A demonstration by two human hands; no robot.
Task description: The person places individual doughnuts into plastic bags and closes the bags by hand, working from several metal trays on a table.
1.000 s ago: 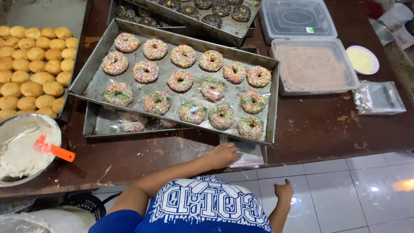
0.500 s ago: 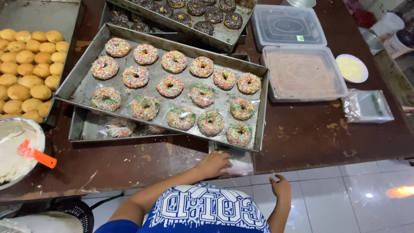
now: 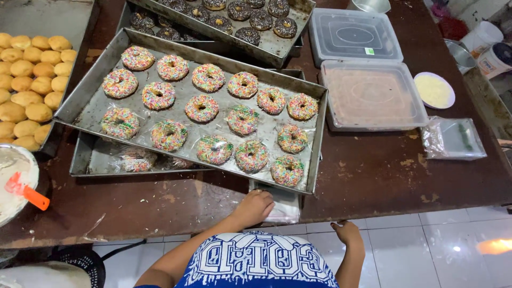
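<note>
A metal tray (image 3: pixel 80 101) holds several ring doughnuts with coloured sprinkles (image 3: pixel 201 108), some of them in clear wrappers. It rests on another tray (image 3: pixel 85 160) with a few wrapped doughnuts. My left hand (image 3: pixel 253 207) lies on a stack of clear plastic bags (image 3: pixel 285 207) at the table's front edge, just below the tray's near corner. Nothing is gripped in it. My right hand (image 3: pixel 346 233) hangs below the table edge, off the table, with nothing in it.
Plain golden buns (image 3: pixel 29 80) fill a tray at the left. Chocolate doughnuts (image 3: pixel 250 21) sit on a tray at the back. Two lidded plastic boxes (image 3: pixel 373 96), a small white dish (image 3: pixel 434 90) and a bag (image 3: pixel 453 138) lie to the right. A bowl with an orange spatula (image 3: pixel 24 192) stands front left.
My left hand has stayed on the bag stack. My right hand has risen a little toward the table edge and its fingers have drawn closer together.
</note>
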